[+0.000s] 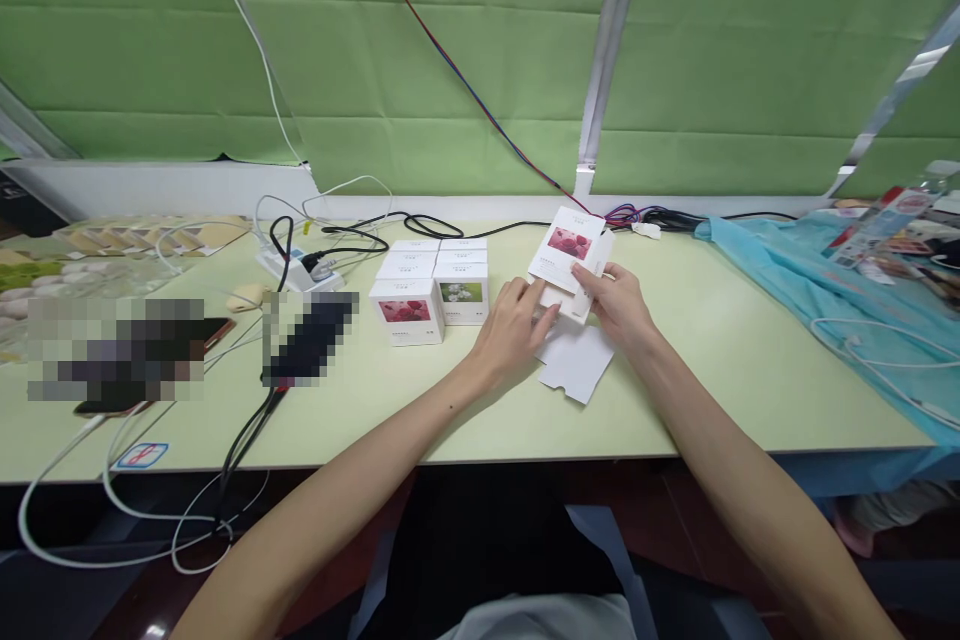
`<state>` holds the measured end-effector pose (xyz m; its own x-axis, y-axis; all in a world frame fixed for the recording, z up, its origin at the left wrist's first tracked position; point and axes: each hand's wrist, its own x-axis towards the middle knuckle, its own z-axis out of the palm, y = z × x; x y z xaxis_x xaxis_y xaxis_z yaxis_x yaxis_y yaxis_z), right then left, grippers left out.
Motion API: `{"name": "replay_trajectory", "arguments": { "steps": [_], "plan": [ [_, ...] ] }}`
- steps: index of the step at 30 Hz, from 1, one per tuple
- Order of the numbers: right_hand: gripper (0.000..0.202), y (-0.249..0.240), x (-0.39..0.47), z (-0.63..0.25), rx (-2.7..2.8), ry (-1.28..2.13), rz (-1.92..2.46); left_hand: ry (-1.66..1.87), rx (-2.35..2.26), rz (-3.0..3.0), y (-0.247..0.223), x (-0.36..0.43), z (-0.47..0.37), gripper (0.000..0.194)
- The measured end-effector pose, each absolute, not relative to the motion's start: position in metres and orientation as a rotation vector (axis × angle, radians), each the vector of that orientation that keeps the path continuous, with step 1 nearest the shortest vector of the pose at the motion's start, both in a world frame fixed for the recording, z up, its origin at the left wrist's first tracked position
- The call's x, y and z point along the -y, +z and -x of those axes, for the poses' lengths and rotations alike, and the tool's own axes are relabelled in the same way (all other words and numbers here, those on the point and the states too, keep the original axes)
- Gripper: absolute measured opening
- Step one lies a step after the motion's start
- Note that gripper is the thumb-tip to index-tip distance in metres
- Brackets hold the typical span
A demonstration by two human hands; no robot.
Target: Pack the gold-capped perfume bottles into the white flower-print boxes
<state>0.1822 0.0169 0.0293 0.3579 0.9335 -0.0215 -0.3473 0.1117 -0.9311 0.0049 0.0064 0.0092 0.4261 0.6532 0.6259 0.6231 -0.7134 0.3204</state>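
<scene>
Between my hands is a white card-like carton [568,246] with a red flower picture, tilted above the table. My right hand [619,305] grips its right side, thumb on the front. At its lower left, my left hand [516,325] has its fingers curled against the white card; the fingertips are partly hidden. Beneath lies a flat white cardboard piece [577,365] with a notched edge. To the left of my left hand stand several white boxes in two rows, the front ones showing red flowers [406,312] and white flowers on green [462,295].
Two blurred phones [311,340] with cables lie at the left, near a white power strip [300,270]. Packed pale items [150,235] sit at the far left. Blue plastic sheeting [795,270] with a white cable covers the right side. A bottle [937,177] stands at far right.
</scene>
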Motion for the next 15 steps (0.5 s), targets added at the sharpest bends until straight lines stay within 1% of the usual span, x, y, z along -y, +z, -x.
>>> {"name": "replay_trajectory", "arguments": {
  "steps": [6,9,12,15],
  "plan": [
    [0.045,0.026,-0.021,-0.189,0.796,0.898,1.138,1.122,-1.191,-2.392,0.010,-0.010,-0.003,0.028],
    [0.044,0.028,-0.023,-0.202,0.839,0.829,1.221,1.075,-1.241,-2.392,0.011,-0.010,0.004,0.024],
    [0.043,0.033,-0.022,-0.222,0.916,0.798,1.363,0.895,-1.354,-2.480,0.011,-0.005,0.011,0.020],
    [0.040,0.039,-0.016,-0.238,1.059,0.956,1.501,0.676,-1.450,-2.547,0.009,-0.001,0.014,0.027]
  ]
}}
